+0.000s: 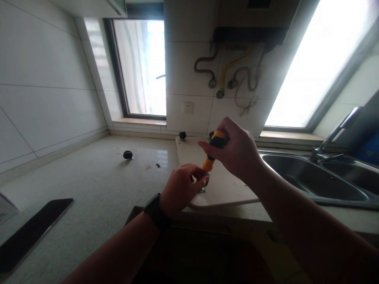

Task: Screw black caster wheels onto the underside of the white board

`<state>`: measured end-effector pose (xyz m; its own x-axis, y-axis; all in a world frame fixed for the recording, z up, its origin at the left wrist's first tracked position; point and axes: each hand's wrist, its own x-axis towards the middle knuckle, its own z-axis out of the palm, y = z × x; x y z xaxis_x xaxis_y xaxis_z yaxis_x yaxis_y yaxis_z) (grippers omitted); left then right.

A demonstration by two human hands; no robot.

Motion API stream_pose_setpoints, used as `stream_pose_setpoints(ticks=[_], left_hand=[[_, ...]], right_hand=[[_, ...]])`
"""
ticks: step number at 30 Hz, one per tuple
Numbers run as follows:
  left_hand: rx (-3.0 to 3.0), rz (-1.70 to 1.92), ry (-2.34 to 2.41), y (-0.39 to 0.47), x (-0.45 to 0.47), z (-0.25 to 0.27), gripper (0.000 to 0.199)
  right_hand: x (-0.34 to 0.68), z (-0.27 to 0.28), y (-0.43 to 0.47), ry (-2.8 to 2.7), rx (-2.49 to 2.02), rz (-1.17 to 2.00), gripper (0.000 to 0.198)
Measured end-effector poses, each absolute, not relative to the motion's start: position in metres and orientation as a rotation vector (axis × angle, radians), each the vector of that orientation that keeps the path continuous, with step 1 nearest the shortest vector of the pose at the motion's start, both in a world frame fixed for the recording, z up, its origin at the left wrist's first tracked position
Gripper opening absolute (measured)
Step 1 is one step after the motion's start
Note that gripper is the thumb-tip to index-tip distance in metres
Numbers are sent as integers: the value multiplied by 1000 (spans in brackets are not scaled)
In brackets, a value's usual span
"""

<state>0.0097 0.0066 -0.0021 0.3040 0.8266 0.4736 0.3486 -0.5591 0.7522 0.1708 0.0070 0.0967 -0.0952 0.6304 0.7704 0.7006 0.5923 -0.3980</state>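
Observation:
My right hand (235, 146) is wrapped round the yellow and black handle of a screwdriver (209, 162), which points down at the near left corner of a white board (220, 191). Right by the screwdriver's lower end, the fingers of my left hand (185, 183) close on a small dark caster wheel (207, 182). Its metal plate (202, 190) rests on the board; the screwdriver tip and any screw are hidden by my fingers. Another caster wheel (182, 135) stands at the board's far left corner. Behind my right hand, a further dark caster (211, 135) shows only in part.
A loose caster wheel (128, 154) and small dark screws (158, 165) lie on the speckled counter (97, 177) at left. A flat dark panel (35, 232) lies at the near left. To the right is a steel double sink (314, 193) with a faucet (334, 134).

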Motion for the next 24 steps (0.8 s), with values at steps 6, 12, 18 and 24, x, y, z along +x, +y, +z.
stream_pose_setpoints(ticks=[6, 12, 18, 24], left_hand=[[1917, 1160, 1056, 7, 11, 0, 8], [2054, 1150, 966, 13, 6, -2, 13], [2077, 1119, 956, 9, 6, 0, 15], [1921, 1146, 1060, 6, 9, 0, 15]], right_hand=[[174, 95, 2, -1925, -1064, 25, 25], [193, 104, 10, -2104, -748, 662, 42], [182, 101, 9, -1841, -1046, 126, 43], [172, 94, 0, -1752, -1109, -464, 44]])
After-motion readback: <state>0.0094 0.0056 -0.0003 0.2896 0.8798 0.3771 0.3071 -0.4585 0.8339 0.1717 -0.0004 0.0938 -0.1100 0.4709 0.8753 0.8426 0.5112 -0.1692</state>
